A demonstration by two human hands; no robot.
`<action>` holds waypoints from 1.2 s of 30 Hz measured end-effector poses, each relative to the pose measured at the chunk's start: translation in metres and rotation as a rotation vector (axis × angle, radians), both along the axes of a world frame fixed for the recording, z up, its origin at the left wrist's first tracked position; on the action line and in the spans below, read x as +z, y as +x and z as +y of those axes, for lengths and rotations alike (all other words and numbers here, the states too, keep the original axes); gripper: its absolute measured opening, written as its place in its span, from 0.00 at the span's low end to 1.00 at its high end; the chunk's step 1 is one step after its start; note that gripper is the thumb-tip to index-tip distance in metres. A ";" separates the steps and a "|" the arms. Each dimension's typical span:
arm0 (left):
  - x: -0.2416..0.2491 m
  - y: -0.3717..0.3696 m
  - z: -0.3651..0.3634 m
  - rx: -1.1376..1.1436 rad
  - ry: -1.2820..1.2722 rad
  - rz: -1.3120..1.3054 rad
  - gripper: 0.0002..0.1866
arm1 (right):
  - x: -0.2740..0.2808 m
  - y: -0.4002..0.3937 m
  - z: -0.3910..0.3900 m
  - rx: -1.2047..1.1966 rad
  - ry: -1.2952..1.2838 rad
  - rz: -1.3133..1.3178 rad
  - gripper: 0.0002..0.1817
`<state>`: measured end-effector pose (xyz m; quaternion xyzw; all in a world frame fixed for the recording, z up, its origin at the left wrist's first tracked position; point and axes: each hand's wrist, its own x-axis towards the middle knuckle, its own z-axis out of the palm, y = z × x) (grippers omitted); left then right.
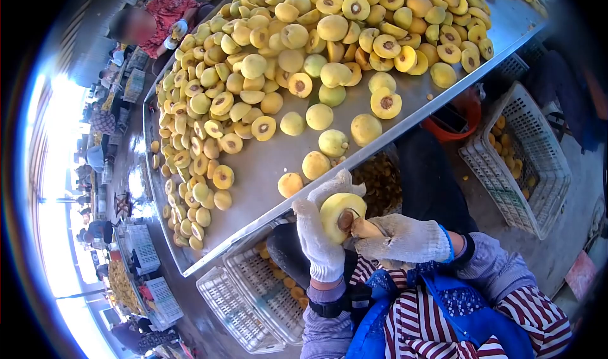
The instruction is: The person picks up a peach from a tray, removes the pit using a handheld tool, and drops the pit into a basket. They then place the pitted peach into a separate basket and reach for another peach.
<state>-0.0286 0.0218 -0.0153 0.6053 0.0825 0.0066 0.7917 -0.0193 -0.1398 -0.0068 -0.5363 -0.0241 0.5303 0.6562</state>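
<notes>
My left hand [321,232], in a white knit glove, is wrapped round a halved yellow peach [342,212], its cut face turned toward my right hand. The brown pit hollow shows on that face. My right hand [408,240], in a worn, stained glove, grips a small tool with a tan wooden-looking handle [367,228]. Its tip meets the pit area; the blade or loop there is too small to make out. Just beyond my hands, several peach halves [316,164] lie near the edge of the metal table [253,185].
A large heap of peach halves [253,66] covers much of the table. Pits lie in a dark container [380,185] below its edge. White plastic crates [253,296] stand left; another crate [538,169] and a red bucket [468,115] stand right. A person in red [166,20] works across the table.
</notes>
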 end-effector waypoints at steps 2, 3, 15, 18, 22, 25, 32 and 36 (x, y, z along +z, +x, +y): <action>0.006 0.001 -0.002 -0.036 0.054 -0.003 0.40 | -0.011 -0.003 0.000 0.009 0.048 0.020 0.18; 0.014 0.003 -0.001 -0.092 0.139 -0.021 0.41 | -0.015 -0.003 0.000 0.013 0.072 0.029 0.18; -0.003 0.000 -0.020 0.041 0.124 -0.287 0.38 | 0.010 0.007 -0.002 -0.179 0.084 -0.057 0.17; 0.005 0.004 -0.011 -0.015 0.179 -0.291 0.30 | 0.008 0.004 -0.007 -0.051 0.185 0.101 0.18; 0.017 0.015 -0.001 -0.142 0.262 -0.090 0.19 | 0.003 -0.001 -0.008 -0.046 0.288 0.379 0.21; 0.015 0.016 0.000 -0.148 0.413 -0.345 0.17 | 0.000 -0.005 -0.014 -0.001 0.390 0.371 0.21; 0.014 0.006 -0.008 -0.135 0.091 -0.317 0.29 | -0.005 -0.018 -0.009 -0.016 0.720 0.591 0.22; 0.025 -0.001 -0.013 -0.117 -0.152 -0.048 0.33 | 0.003 -0.018 -0.005 -0.017 0.676 0.532 0.22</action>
